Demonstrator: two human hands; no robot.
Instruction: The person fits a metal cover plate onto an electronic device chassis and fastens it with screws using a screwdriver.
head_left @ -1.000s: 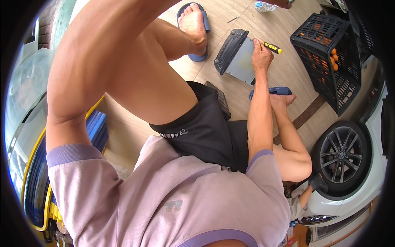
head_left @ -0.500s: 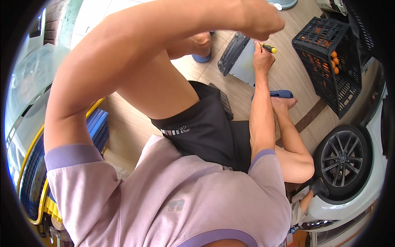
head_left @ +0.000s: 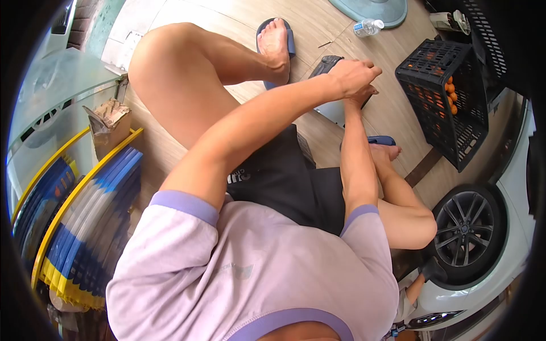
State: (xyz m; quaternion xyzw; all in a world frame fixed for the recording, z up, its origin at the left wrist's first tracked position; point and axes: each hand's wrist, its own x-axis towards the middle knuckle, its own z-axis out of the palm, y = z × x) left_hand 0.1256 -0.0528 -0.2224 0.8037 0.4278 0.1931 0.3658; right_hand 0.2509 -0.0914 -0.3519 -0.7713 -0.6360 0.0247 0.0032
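Observation:
I sit on a wooden floor with a flat grey device (head_left: 333,112) in front of me; its black front panel (head_left: 325,64) points away. My left hand (head_left: 354,75) reaches across my knee and rests over the device with curled fingers. Directly under it is my right hand (head_left: 364,96), mostly covered, so its grip is hidden. The yellow-handled screwdriver seen earlier is out of sight behind my left hand.
A black plastic crate (head_left: 438,108) holding oranges stands at the right. A water bottle (head_left: 368,26) and a round teal base (head_left: 369,7) lie farther off. A car wheel (head_left: 467,228) is at the lower right. A yellow-and-blue rack (head_left: 85,216) and a cardboard box (head_left: 109,122) stand at the left.
My left arm has swung down from close to the camera, and its hand now lies over my right hand and the device. The screwdriver is covered. The view has shifted.

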